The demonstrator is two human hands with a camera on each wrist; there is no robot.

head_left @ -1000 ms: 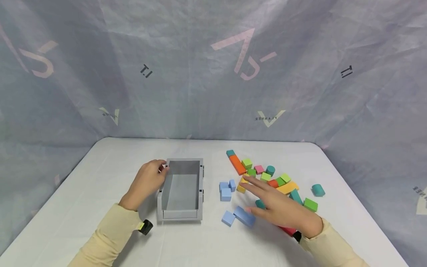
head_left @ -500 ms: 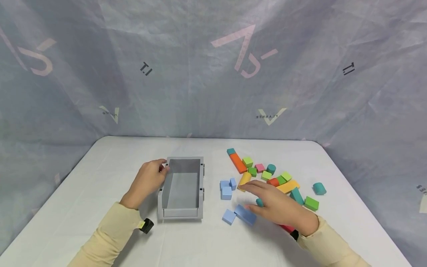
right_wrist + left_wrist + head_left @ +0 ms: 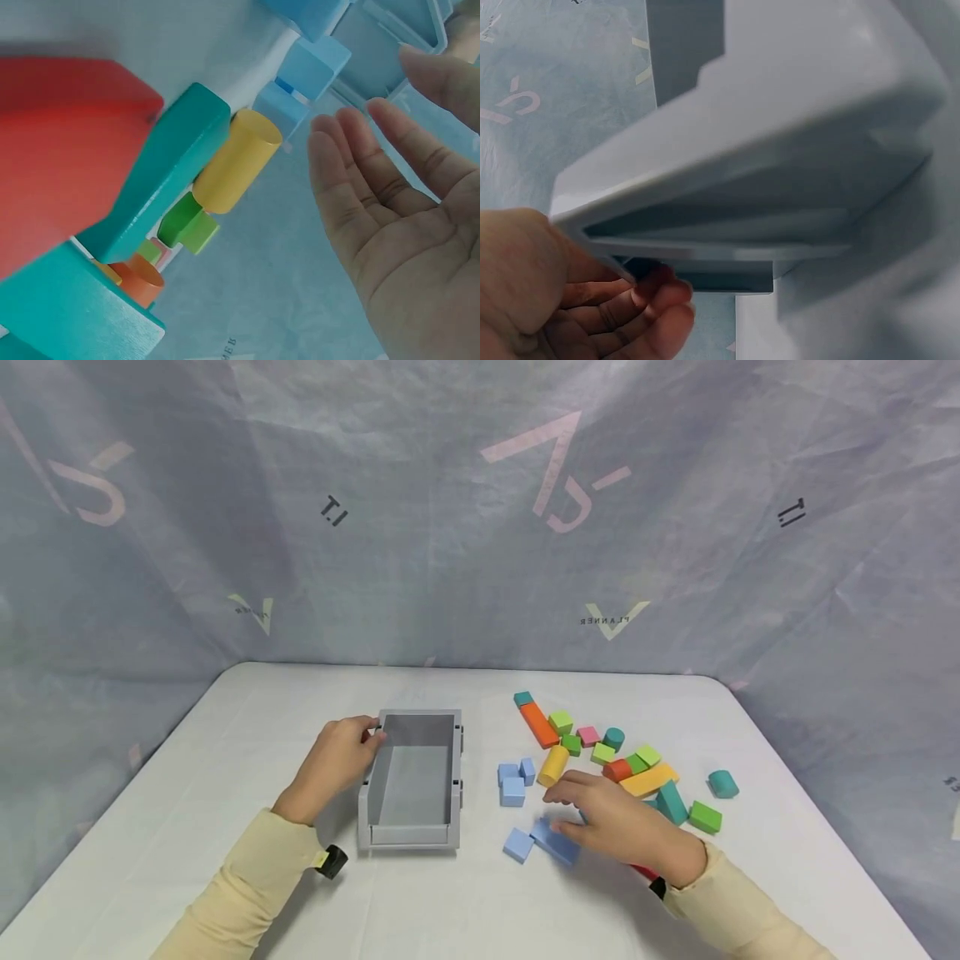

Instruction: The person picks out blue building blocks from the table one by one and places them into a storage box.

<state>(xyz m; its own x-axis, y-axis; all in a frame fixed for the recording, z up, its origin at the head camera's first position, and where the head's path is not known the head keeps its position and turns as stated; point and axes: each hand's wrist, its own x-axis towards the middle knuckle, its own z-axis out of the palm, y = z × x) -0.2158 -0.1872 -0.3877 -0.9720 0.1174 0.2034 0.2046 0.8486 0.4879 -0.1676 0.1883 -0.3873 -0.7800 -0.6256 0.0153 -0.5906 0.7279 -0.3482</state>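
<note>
A grey open-topped bin (image 3: pixel 416 837) stands on the white table, left of the blocks. My left hand (image 3: pixel 336 768) grips the bin's left rim near its far end. In the left wrist view, curled fingertips (image 3: pixel 667 311) sit under the bin's rim. My right hand (image 3: pixel 618 822) hovers over the blocks, fingers relaxed and slightly bent, holding nothing. Just beyond its fingertips lies a yellow cylinder (image 3: pixel 553 766). Close to its thumb is a long light blue block (image 3: pixel 556 841), beside a light blue square block (image 3: pixel 518 845).
Several light blue blocks (image 3: pixel 513 792) sit right of the bin. Behind the right hand spread an orange plank (image 3: pixel 540 725), a yellow-orange plank (image 3: pixel 649 779), a teal block (image 3: pixel 672 802), and green blocks (image 3: pixel 705 817). A red block (image 3: pixel 67 150) lies under the right wrist. A grey cloth backdrop (image 3: pixel 427 527) hangs behind.
My right hand has drawn back slightly from the yellow cylinder, its fingers bending more. My left hand stays on the bin's rim. The head view has shifted slightly.
</note>
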